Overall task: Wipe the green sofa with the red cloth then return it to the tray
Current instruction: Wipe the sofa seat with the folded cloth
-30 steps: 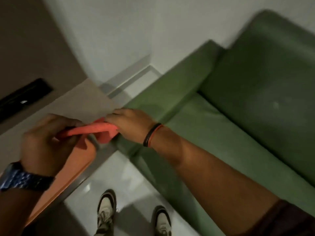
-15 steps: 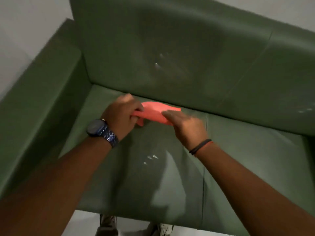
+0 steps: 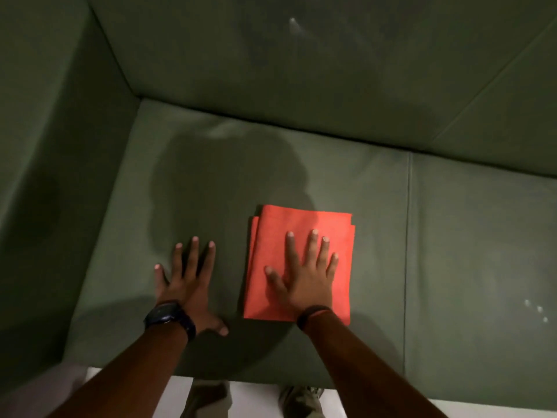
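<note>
The red cloth (image 3: 301,224) lies folded into a flat rectangle on the seat of the green sofa (image 3: 211,176). My right hand (image 3: 304,273) presses flat on the cloth, fingers spread, palm down. To the left of the cloth, my left hand (image 3: 187,279) rests flat on the bare seat cushion with fingers apart and a dark watch on the wrist. It does not touch the cloth. The tray is out of view.
The sofa's left armrest (image 3: 45,146) rises at the left and the backrest (image 3: 331,70) fills the top. A seam (image 3: 407,236) splits the seat cushions right of the cloth. White floor (image 3: 256,399) and my shoes show below the seat's front edge.
The cloth was held between both hands above the seat; now it lies flat on the cushion under my right palm, and my left hand has let go and rests beside it.
</note>
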Tool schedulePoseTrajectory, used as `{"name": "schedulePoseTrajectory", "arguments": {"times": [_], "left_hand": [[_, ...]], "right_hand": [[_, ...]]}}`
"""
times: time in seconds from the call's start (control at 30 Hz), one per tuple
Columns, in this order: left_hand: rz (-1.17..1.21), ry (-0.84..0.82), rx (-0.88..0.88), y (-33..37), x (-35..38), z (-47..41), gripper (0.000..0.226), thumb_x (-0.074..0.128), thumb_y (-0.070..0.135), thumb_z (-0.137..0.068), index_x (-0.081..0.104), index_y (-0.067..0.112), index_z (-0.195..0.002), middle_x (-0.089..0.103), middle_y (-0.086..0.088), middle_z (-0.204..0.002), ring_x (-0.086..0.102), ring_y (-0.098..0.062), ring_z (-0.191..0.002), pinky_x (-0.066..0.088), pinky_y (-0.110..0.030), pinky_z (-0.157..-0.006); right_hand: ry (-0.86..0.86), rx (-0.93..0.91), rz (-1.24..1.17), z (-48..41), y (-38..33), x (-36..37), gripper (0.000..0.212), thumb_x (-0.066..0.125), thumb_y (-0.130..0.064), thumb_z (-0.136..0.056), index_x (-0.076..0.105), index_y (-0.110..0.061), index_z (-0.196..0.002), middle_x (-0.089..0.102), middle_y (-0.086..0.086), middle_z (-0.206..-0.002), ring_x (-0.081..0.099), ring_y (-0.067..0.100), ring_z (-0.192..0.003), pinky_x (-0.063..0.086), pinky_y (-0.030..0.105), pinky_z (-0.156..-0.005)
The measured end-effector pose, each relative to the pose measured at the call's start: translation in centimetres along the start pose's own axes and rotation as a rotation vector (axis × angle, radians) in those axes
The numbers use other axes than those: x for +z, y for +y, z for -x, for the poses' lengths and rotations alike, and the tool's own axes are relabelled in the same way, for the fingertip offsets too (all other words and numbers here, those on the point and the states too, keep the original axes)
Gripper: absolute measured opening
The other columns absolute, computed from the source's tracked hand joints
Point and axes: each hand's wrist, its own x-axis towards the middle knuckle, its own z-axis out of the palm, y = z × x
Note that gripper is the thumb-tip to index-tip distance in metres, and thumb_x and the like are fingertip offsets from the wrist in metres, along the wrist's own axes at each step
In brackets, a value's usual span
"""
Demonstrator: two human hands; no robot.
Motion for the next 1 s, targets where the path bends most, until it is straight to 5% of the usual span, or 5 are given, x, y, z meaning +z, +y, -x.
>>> {"name": "schedulePoseTrajectory", "arguments": {"times": [0.17, 0.33, 0.5, 0.7, 1.0], "left_hand": [[-0.029, 0.015, 0.004, -0.4, 0.8, -0.6, 0.167, 0.056, 0.084, -0.006, -0.039, 0.031, -0.133, -0.041, 0.002, -0.142, -0.027, -0.031, -0.136, 0.002, -0.066, -0.105], [-0.036, -0.009, -0.014, -0.2, 1.0, -0.6, 0.17, 0.06, 0.083, -0.006, -0.036, 0.03, -0.135, -0.038, 0.0, -0.144, -0.028, -0.03, -0.136, 0.0, -0.066, -0.104], [-0.04, -0.012, -0.012, -0.2, 0.6, -0.3, 0.169, 0.06, 0.083, -0.007, -0.037, 0.031, -0.134, -0.049, 0.002, -0.138, -0.031, -0.03, -0.134, 0.0, -0.067, -0.105], [-0.051, 0.003, -0.008, -0.3, 0.6, -0.6, 0.169, 0.063, 0.083, -0.009, -0.039, 0.031, -0.133, -0.057, 0.003, -0.131, -0.044, -0.026, -0.126, -0.002, -0.066, -0.104], [-0.043, 0.032, 0.003, -0.7, 1.0, -1.0, 0.169, 0.058, 0.084, -0.006, -0.037, 0.031, -0.135, -0.056, 0.005, -0.132, -0.046, -0.026, -0.125, -0.004, -0.068, -0.103]], "right_hand": [[0.085, -0.31, 0.186, -1.1, 2.5, 0.9, 0.074, 0.032, -0.074, -0.08, 0.013, -0.042, -0.145, 0.014, 0.006, -0.157, 0.012, 0.037, -0.143, 0.016, 0.064, -0.111], [0.143, 0.014, 0.075, -1.8, 1.7, 0.8, 0.076, 0.032, -0.071, -0.08, 0.011, -0.041, -0.146, 0.015, 0.01, -0.157, 0.005, 0.036, -0.143, 0.004, 0.058, -0.113], [0.035, -0.575, 0.232, -1.2, 3.7, 0.8, 0.075, 0.037, -0.076, -0.079, 0.019, -0.043, -0.144, 0.02, 0.003, -0.157, 0.002, 0.027, -0.143, 0.02, 0.062, -0.11], [0.121, -0.07, 0.111, -2.4, 1.4, 0.3, 0.077, 0.034, -0.073, -0.078, 0.014, -0.041, -0.146, 0.016, 0.008, -0.157, 0.007, 0.035, -0.144, 0.004, 0.057, -0.113], [0.11, -0.309, 0.185, -2.2, 4.6, -0.2, 0.078, 0.038, -0.076, -0.076, 0.019, -0.042, -0.144, 0.017, 0.002, -0.156, 0.012, 0.027, -0.144, 0.009, 0.052, -0.114]]}}
